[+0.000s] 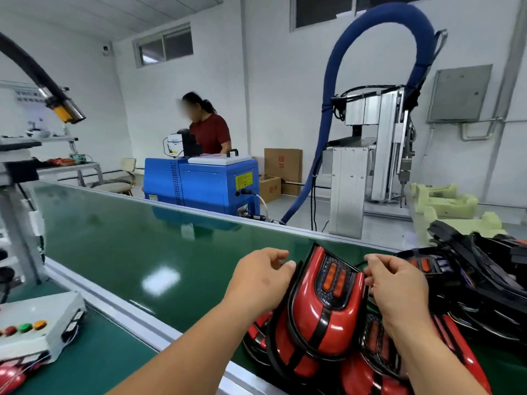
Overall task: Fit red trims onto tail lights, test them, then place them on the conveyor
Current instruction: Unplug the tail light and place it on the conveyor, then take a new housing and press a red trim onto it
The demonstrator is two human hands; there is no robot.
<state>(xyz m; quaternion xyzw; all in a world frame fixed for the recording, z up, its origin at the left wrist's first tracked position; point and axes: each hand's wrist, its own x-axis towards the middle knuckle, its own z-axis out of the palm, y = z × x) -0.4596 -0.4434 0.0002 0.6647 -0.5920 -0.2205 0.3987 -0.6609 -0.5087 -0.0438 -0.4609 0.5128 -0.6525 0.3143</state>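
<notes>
Left hand [261, 280]: fingers curled, thumb and fingertips pinching the left black rim of the tail light
Right hand [396, 286]: fingers curled in, their tips gripping the tail light's upper right corner
Tail light [319, 309]: held between the two hands, tilted up with its open end away from the person and its rounded end towards them, its lower part against the pile below
Red trim [305, 297]: U-shaped, sitting around the dark centre panel with two orange lenses, directly between the hands
Conveyor [128, 246]: green belt running beyond and to the left of the left hand; the tail light is over its near right part
Pile [373, 344]: more red and black tail lights, under the right wrist and both forearms
Black parts [484, 280]: heaped with wires just right of the right hand
Control box [40, 329]: white, with red, green and orange buttons, well to the left of the left forearm on the green desk [108, 354]
Blue machine [199, 181]: past the conveyor, well beyond the left hand, with a person in a red shirt [211, 132] behind it
</notes>
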